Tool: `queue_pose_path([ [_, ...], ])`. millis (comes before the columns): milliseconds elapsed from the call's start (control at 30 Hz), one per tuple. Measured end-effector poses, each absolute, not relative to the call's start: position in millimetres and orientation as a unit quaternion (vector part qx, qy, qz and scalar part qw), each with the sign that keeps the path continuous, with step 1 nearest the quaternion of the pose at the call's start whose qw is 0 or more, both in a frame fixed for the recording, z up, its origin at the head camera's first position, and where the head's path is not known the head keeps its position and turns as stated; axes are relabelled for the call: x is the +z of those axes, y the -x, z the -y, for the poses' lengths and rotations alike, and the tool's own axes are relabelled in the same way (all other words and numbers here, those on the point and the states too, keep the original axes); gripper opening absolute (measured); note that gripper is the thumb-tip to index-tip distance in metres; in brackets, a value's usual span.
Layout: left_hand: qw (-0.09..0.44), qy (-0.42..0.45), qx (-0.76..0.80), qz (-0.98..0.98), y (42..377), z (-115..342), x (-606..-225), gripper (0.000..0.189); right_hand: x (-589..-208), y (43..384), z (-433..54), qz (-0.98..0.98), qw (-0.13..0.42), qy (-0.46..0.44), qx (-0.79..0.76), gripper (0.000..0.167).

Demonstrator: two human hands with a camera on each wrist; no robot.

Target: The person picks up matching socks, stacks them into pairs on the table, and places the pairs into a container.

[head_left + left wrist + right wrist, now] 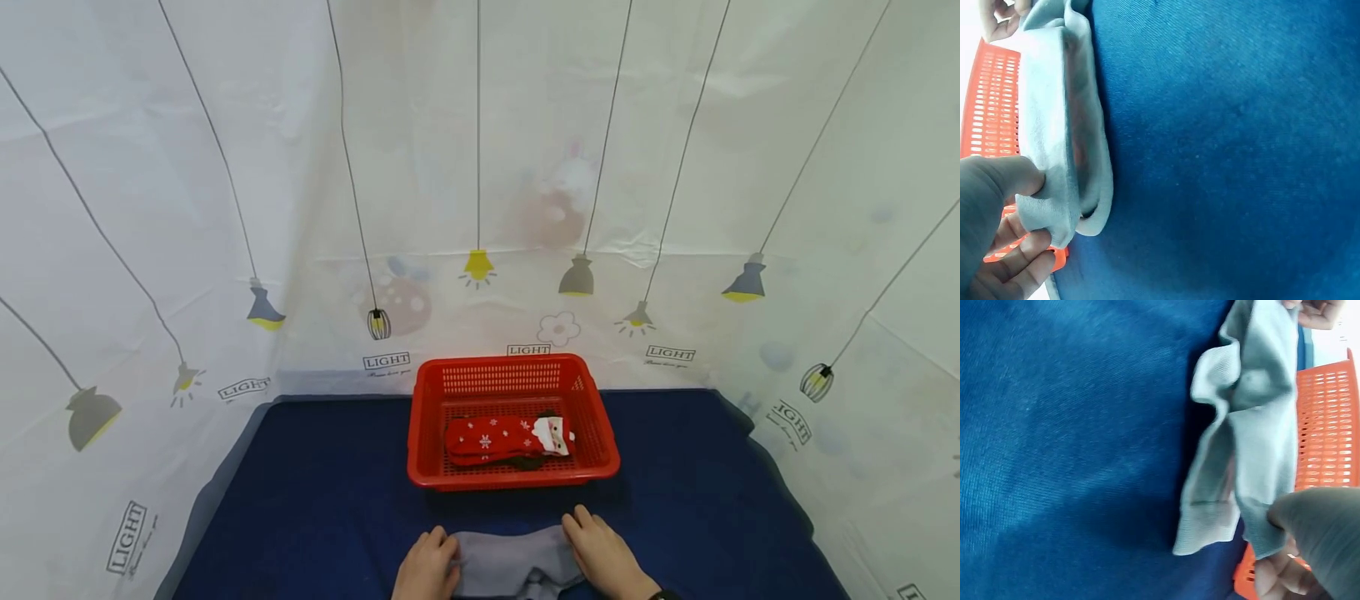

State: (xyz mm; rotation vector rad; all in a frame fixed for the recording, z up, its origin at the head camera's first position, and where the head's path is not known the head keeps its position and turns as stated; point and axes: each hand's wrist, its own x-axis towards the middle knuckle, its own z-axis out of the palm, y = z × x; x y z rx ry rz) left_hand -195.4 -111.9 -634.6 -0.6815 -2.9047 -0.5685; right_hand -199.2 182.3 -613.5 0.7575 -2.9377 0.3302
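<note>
A pair of light grey socks [510,558] stretches sideways between both hands, just above the dark blue cloth. My left hand [426,568] pinches the left end of the upper sock between thumb and fingers. At the right end, my right hand [606,557] grips the same sock near its cuff. The other sock [1207,528] hangs beneath, its cuff loose in the right wrist view. In the left wrist view, the lower sock's rounded end [1100,212] droops beside the held one.
Beyond the hands stands a red plastic basket [517,482] with red Santa-patterned socks [495,440] lying in it; something dark shows under them. Dark blue cloth [322,500] covers the table. A white sheet printed with lamps [450,167] encloses the back and sides.
</note>
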Motion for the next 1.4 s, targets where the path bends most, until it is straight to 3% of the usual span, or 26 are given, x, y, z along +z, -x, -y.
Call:
queue_pose_path([
  [300, 0.097, 0.229, -0.170, 0.953, 202.4, 110.8, -644.6, 0.024, -628.7, 212.1, -179.1, 0.957, 0.126, -0.255, 0.055, 0.022],
  [500, 0.116, 0.223, -0.154, 0.956, 204.6, 109.1, -651.2, 0.025, -643.4, 219.1, -179.4, 0.958, 0.133, -0.254, 0.031, 0.021],
  [733, 0.127, 0.223, -0.138, 0.957, 204.2, 109.2, -661.5, 0.027, -653.3, 217.8, -181.8, 0.966, 0.102, -0.235, 0.020, 0.023],
  [967, 0.147, 0.212, -0.111, 0.960, 201.4, 103.8, -652.6, 0.027, -646.8, 214.8, -180.8, 0.959, 0.145, -0.245, 0.017, 0.024],
  [1400, 0.090, 0.282, -0.113, 0.948, 193.2, 82.0, -647.4, 0.023, -637.3, 196.9, -173.1, 0.946, 0.066, -0.303, 0.093, 0.022],
])
